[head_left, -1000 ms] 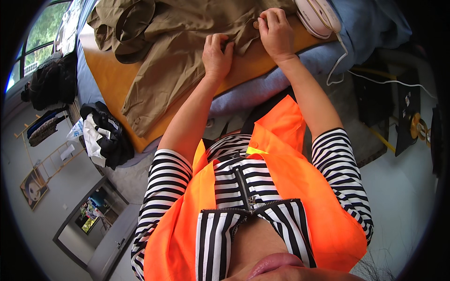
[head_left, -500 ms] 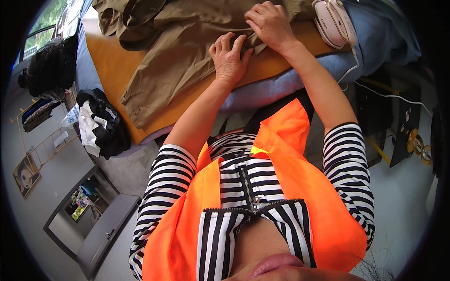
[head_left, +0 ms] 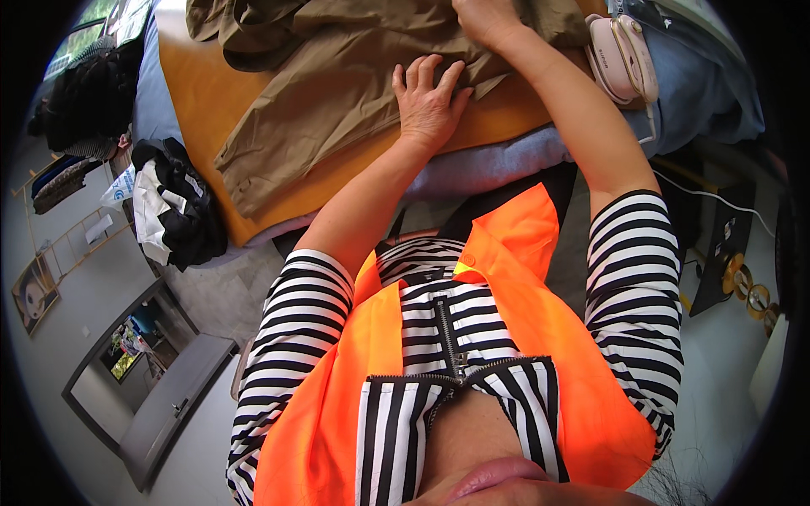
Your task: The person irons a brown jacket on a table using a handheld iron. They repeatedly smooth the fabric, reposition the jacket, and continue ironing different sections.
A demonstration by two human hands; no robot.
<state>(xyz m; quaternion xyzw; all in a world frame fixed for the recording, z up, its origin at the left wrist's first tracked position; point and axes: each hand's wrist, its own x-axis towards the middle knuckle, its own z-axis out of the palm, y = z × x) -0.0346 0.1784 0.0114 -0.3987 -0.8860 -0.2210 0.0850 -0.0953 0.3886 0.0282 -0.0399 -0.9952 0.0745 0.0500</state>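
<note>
A brown garment point(head_left: 316, 114) lies spread on an orange-brown board or mat point(head_left: 192, 101), one long leg or sleeve stretching toward the near left. Flat on the cloth rests my left hand point(head_left: 429, 105), its fingers spread and holding nothing. My right hand point(head_left: 491, 21) is farther away on the same garment, at the upper edge of the view, which cuts off most of its fingers. Whether it grips the cloth I cannot tell. To its right stands a pale pink handheld steamer or iron point(head_left: 614, 63) with a white cord.
Blue cloth point(head_left: 506, 158) covers the table beneath the mat. A black-and-white bundle of fabric point(head_left: 173, 207) hangs at the left corner. Dark clothes point(head_left: 93, 101) are piled at the far left. The steamer's white cord point(head_left: 717, 179) runs off to the right.
My right hand has moved away from me, partly out of the upper edge. My left hand has shifted a little to the right over the garment, its fingers more spread.
</note>
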